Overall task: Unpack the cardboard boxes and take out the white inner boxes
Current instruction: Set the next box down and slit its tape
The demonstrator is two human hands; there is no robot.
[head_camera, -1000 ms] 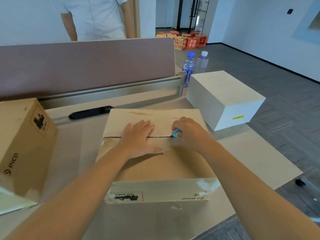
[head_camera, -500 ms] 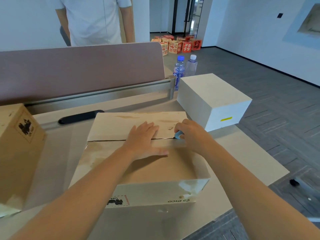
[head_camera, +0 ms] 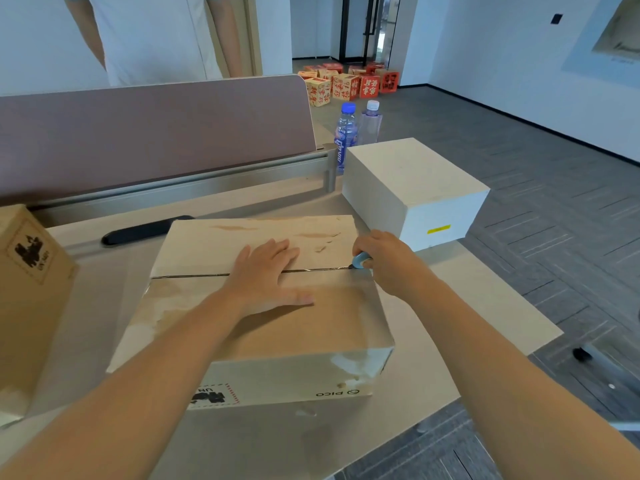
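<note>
Head view, landmark: cardboard box [head_camera: 256, 327], lying on the desk [head_camera: 450, 306] directly below the camera, its top seam running left to right.
Left hand [head_camera: 266, 278]: laid flat across the seam near the box's middle, fingers straight and slightly spread, thumb out along the near flap, pressing down.
Right hand [head_camera: 384, 261]: at the seam's right end, fingers curled round a small blue cutter [head_camera: 362, 260] whose tip sits in the slit.
Seam: dark slit visible along most of its length; flaps not yet lifted.
White inner box [head_camera: 412, 192]: already out, standing behind and to the right of the cardboard box, just apart from it.
Second cardboard box [head_camera: 27, 292]: to the left, partly out of frame.
Bottles [head_camera: 346, 133]: two, behind the white inner box.
Step in hand: apparently finishing the tape cut at the right edge.
Next move: probably setting the cutter aside, then folding both flaps open; blade depth should stay shallow to spare the contents.
</note>
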